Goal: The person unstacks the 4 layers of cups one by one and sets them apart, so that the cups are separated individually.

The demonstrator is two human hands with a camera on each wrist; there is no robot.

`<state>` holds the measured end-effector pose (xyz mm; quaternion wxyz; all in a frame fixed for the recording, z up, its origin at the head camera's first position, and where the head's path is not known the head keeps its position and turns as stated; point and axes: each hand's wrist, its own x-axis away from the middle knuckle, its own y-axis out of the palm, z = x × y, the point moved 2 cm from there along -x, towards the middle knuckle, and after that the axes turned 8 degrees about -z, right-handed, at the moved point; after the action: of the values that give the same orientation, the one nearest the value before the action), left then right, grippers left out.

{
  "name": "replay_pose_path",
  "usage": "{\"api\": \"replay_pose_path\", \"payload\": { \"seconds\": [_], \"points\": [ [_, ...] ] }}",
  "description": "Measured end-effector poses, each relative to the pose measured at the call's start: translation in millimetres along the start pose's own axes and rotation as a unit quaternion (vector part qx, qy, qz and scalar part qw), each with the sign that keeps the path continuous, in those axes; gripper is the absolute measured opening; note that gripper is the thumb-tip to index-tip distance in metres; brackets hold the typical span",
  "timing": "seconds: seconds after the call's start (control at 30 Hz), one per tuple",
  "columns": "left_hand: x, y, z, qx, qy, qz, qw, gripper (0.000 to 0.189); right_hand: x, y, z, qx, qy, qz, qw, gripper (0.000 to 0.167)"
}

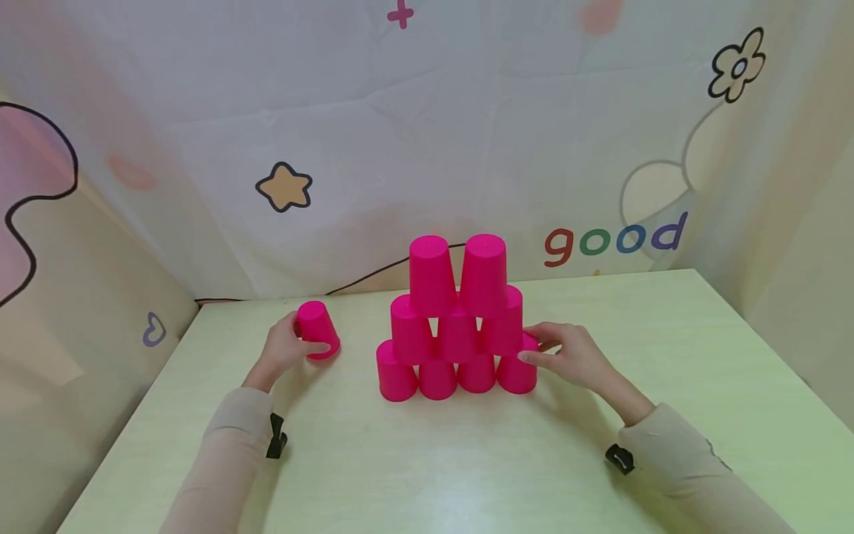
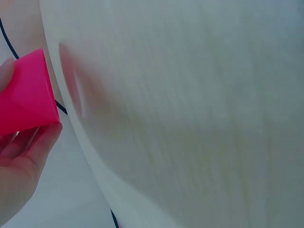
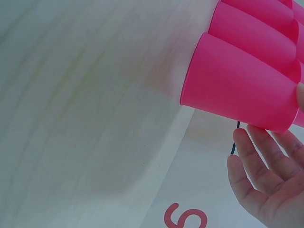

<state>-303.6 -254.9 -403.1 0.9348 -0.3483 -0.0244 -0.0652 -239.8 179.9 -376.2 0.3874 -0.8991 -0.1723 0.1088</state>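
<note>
My left hand (image 1: 283,348) grips an upside-down pink cup (image 1: 315,326), thumb in front and fingers behind. In the left wrist view this cup (image 2: 26,95) tilts over the pale table, its rim apart from the tabletop. To its right stands a pyramid of upside-down pink cups: several in the bottom row, three in the middle and two on top (image 1: 484,276). My right hand (image 1: 570,356) holds the rightmost bottom cup (image 1: 517,373) between thumb and fingers. The right wrist view shows fingertips (image 3: 256,130) at that cup's side, near its closed end.
The pale table (image 1: 427,467) ends at a hanging cloth (image 1: 347,148) printed with a star, a flower and the word "good". More cloth covers the left and right sides. A black clip or strap (image 1: 276,437) shows by the left sleeve, another (image 1: 620,459) by the right.
</note>
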Motion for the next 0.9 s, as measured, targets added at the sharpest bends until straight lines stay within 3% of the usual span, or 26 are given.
{"api": "replay_pose_path", "payload": {
  "seconds": [0.3,0.5,0.9],
  "points": [
    [-0.3,2.0,-9.5,-0.002,-0.023,-0.026,0.9994,0.063,0.7,-0.9,-1.3,0.001,-0.004,-0.004,1.0,0.044],
    [2.3,-0.4,-10.2,0.002,-0.02,-0.033,0.9992,0.059,-0.1,-1.2,-1.7,0.002,-0.002,-0.001,1.0,0.044],
    [13.1,-9.4,-0.6,0.021,-0.009,-0.014,0.9997,0.071,1.0,0.2,-1.1,0.0,-0.002,0.002,1.0,0.044]
  ]
}}
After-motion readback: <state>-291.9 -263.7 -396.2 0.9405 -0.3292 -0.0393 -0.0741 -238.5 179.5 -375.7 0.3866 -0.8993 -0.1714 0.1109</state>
